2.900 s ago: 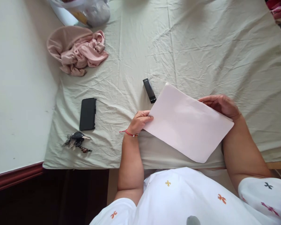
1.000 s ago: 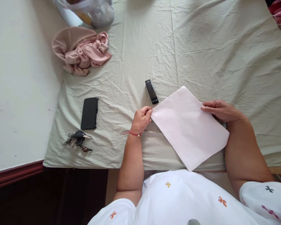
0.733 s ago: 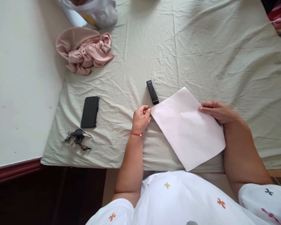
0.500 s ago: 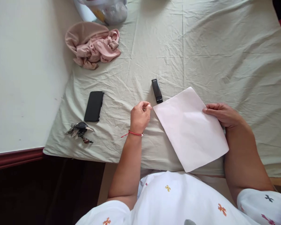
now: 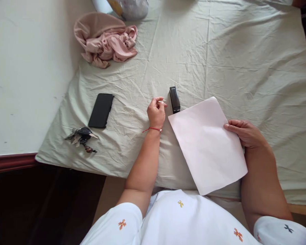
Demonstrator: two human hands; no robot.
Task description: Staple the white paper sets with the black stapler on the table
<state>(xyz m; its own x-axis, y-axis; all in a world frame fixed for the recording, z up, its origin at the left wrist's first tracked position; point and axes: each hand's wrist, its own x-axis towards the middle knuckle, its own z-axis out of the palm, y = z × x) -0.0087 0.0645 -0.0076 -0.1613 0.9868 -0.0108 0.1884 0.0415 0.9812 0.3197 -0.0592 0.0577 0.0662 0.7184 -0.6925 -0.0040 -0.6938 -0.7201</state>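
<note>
Pale pink paper sheet (image 5: 207, 144) lies blank, no writing, right hand (image 5: 245, 133) pressing its right edge. Black stapler (image 5: 174, 99) touches its top-left corner; marking unreadable. Left hand (image 5: 156, 113) loosely curled, empty, just left of stapler.

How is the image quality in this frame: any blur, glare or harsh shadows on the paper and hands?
Head view: soft even daylight, no glare; paper evenly lit; left hand and right hand sharp; faint shadow beside the stapler; edges bowed by the wide lens.
</note>
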